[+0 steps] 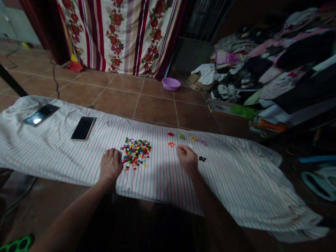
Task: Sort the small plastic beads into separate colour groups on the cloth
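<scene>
A heap of small multicoloured blocks lies on the striped cloth. Against the heap's left side rests my left hand, back up, its fingers loosely bent on the cloth and holding nothing visible. My right hand is in a pinch over the cloth; whatever sits at its fingertips is too small to make out. Around it lie little colour groups: orange pieces by the fingertips, red pieces, green pieces, yellow pieces, pink pieces and black pieces.
On the cloth's left part lie a phone and a larger dark device reflecting a light. Beyond the cloth, a purple basin stands on the tiled floor. Piled clothes fill the right side, and a flowered curtain hangs behind.
</scene>
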The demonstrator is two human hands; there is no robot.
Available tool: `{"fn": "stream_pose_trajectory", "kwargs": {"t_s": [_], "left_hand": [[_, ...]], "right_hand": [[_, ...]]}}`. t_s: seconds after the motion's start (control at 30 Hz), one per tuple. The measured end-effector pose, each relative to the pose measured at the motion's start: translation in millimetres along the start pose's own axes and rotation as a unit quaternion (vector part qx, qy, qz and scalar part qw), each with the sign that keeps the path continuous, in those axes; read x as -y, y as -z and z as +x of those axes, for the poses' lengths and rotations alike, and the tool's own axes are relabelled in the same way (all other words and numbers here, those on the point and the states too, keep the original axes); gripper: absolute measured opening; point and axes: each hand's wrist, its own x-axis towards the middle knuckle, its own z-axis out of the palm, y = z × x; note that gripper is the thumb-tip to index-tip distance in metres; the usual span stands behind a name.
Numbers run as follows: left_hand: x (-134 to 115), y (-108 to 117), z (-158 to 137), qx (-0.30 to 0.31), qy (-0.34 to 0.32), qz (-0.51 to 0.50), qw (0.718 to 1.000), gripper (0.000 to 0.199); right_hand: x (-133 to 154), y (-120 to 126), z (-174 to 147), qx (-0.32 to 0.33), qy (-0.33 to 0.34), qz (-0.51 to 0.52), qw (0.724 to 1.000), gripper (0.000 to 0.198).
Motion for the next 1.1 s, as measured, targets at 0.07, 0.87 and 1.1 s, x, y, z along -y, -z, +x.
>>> {"fn": "stream_pose_trajectory", "kwargs": {"t_s": [0.07, 0.87, 1.1], "left_hand": [[0, 0, 0, -0.001, 0.004, -0.004, 1.0, 0.021], [1, -2, -2, 0.003, 0.008, -0.006, 1.0, 0.017], [0, 2, 0, 0.014, 0.015, -0.018, 1.0, 0.018]], "right_hand": [[15, -14, -16, 0.026, 0.035, 0.027, 0.999, 0.031], [67, -69, -51, 0.175, 0.083, 0.031, 0.981, 0.032], [74, -81, -45, 0.217, 0.129, -0.031, 0.967, 0.043]]}}
